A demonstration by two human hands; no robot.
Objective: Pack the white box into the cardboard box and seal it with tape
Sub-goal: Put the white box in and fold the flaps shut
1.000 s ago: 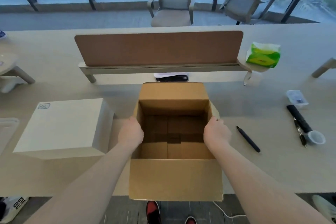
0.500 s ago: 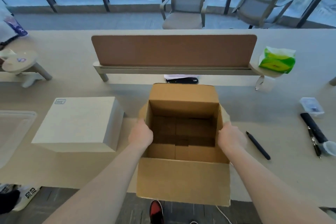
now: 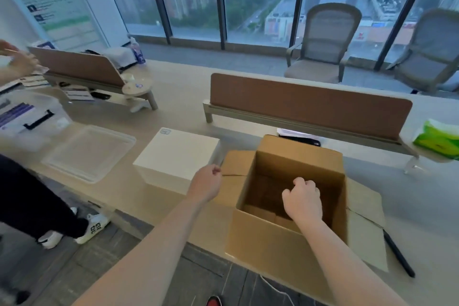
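- The cardboard box (image 3: 268, 253) stands open at the near edge of the table (image 3: 183, 97). Its floor is in deep shadow and partly covered by the right forearm, so we cannot inspect the whole interior.
- A black object (image 3: 301, 139) lies behind the box's upright far flap, which hides most of it. We cannot identify it.
- A black pen (image 3: 400, 258) lies to the right, and its far end passes under the folded-out right flap.
- A green pack (image 3: 437, 140) at the right is cut off by the frame edge.
- A second person is cut off at the left edge. We see only a dark trouser leg (image 3: 29, 196), a white shoe (image 3: 93, 227) and a raised hand (image 3: 21, 63).
- The white box (image 3: 178, 156) sits closed on the table, outside the cardboard box and just left of its folded-out left flap. We cannot tell whether box and flap touch.
- The left hand (image 3: 207, 182) reaches forward on an extended arm, back upward and fingers curled. Its fingertips are at the left flap's edge, between the two boxes. We cannot tell whether it pinches the flap or holds nothing.
- The right hand (image 3: 303, 200) hangs over the cardboard box's opening with its back towards the camera and the palm side hidden. Its fingers are curled into a fist, and nothing shows in it.
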